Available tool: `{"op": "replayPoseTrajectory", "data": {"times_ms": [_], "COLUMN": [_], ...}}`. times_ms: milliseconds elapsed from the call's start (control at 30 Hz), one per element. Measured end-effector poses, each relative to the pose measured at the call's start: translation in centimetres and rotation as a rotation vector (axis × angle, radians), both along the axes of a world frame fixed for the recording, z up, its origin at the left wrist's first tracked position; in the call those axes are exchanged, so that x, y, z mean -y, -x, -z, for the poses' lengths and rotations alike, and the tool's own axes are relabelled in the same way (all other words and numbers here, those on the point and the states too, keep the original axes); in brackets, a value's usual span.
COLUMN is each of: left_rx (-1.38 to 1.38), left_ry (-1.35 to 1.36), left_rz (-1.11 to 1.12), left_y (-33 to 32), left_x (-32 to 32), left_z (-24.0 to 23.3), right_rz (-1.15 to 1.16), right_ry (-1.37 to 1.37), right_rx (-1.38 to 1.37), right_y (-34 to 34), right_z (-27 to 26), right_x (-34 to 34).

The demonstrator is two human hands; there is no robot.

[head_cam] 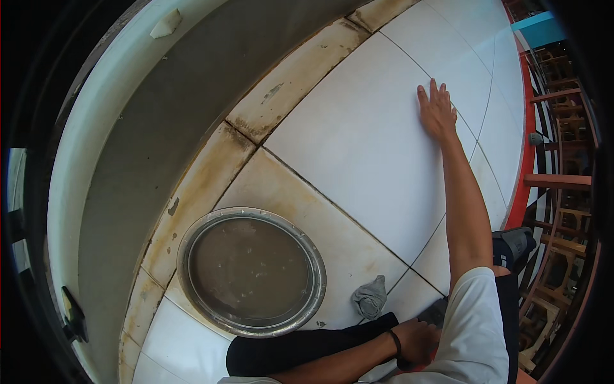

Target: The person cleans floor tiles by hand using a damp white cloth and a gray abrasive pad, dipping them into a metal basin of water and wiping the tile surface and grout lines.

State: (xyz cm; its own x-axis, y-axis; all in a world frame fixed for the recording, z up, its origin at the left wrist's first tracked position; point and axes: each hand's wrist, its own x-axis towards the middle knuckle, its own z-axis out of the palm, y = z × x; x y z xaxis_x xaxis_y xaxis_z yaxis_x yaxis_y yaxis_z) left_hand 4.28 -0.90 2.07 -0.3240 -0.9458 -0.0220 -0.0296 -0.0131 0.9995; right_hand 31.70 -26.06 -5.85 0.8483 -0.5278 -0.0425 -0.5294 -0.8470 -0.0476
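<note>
My right hand [437, 113] reaches far forward and rests palm down on a white floor tile [345, 129], its fingers apart and nothing in it. Low in front of my body, my left hand [416, 342] is curled beside my dark-clothed leg, a dark band around its wrist. Its palm side is hidden, so I cannot see whether it holds anything. A crumpled grey cloth [370, 298] lies on a stained tile just beyond that hand. To the left stands a round metal basin [316, 273] of murky brownish water, with small light flecks on its surface.
A brown-stained tile border [292, 86] runs along a grey channel-like strip [139, 158]. Beyond it curves a pale ledge [72, 158], bearing a whitish chunk [166, 23] and a dark pointed object [74, 314]. At right, a red edge [527, 120] fronts wooden furniture [571, 211].
</note>
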Motion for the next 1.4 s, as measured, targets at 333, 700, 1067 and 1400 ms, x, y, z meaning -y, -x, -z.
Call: {"op": "replayPoseTrajectory", "data": {"times_ms": [333, 700, 1067, 1400], "left_rx": [-0.282, 0.016, 0.057, 0.033], "left_ry": [0.137, -0.074, -0.136, -0.085], "left_rz": [-0.158, 0.25, 0.264, 0.125], "left_y": [6.5, 1.4, 2.0, 1.3], "left_x": [-0.7, -0.9, -0.1, -0.8], "left_z": [5.1, -0.1, 0.8, 1.5], "right_rz": [-1.045, -0.861, -0.937, -0.626], "right_ry": [-0.329, -0.332, -0.248, 0.013], "right_rx": [0.045, -0.576, -0.152, -0.011], "right_y": [6.7, 32.1, 16.4, -9.4], "right_z": [-0.7, -5.7, -2.5, 0.6], "right_x": [-25.8, -7.2, -13.0, -6.8]}}
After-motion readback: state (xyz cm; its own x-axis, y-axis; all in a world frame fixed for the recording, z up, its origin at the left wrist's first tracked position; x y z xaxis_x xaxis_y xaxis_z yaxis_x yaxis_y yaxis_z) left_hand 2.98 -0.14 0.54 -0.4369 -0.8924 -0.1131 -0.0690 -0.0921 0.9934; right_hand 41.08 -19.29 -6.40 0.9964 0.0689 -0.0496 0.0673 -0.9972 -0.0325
